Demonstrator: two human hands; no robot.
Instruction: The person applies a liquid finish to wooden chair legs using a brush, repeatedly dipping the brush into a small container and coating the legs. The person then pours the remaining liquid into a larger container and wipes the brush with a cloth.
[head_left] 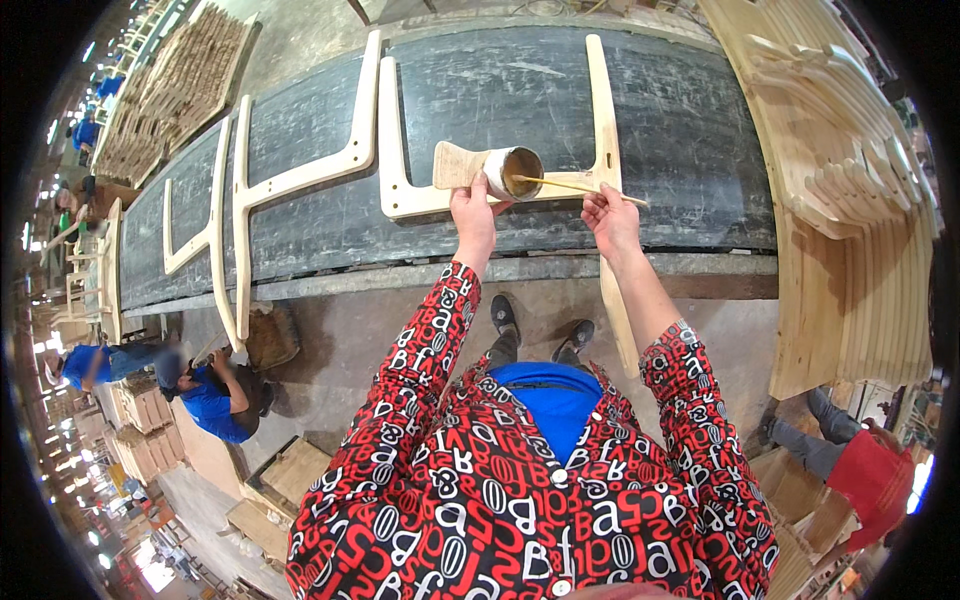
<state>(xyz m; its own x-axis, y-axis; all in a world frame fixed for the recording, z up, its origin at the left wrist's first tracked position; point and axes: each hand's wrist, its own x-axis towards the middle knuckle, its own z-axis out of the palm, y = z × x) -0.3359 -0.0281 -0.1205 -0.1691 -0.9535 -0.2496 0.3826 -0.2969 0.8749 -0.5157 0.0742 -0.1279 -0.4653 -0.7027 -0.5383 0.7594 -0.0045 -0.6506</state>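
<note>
My left hand (473, 218) is closed around a small cup (495, 168) with a flat wooden paddle-like piece (456, 164) on its left side. The cup is tilted, and its brownish inside shows. Between the fingertips of my right hand (611, 222) is a thin yellowish stick (568, 185), its far end inside the cup's mouth. Below both hands lies a pale wooden frame (605, 110) with drilled holes, made of joined bars and shaped like a chair side. The cup and my left hand cover part of its crossbar.
The frame rests on a dark, scuffed conveyor-like table (690, 150). More wooden frames (300, 182) lie to the left. Curved wooden parts (830, 170) are stacked at the right. A person in blue (215, 400) is at lower left, another in red (870, 485) at lower right.
</note>
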